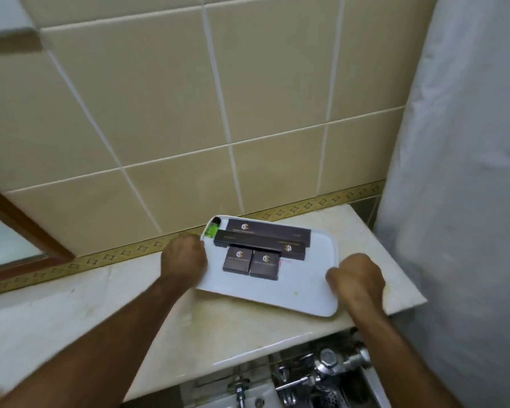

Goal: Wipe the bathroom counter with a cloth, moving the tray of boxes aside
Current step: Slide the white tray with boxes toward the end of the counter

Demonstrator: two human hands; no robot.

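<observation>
The tiled wall fills the upper field, bounded at 3 o'clock by a white curtain that hangs just beside the right end of the counter. A wood-framed mirror is seen at 9 o'clock.

The marble counter runs from 8 o'clock up to 3 o'clock; its front edge is seen at 6 o'clock, above chrome plumbing fittings. Bare counter surface lies open toward 8 o'clock of the tray; toward 3 o'clock only a narrow strip remains before the counter's end.

The white tray is located on the right part of the counter, its far corner close to the patterned wall border, its near corner close to the front edge. Four dark boxes are grouped in the tray's far half: two long ones behind, two short ones side by side in front. A small green item lies in the far-left corner.

The left hand is clamped on the tray's left rim; the right hand is clamped on its right rim. The hands are held well apart.
</observation>
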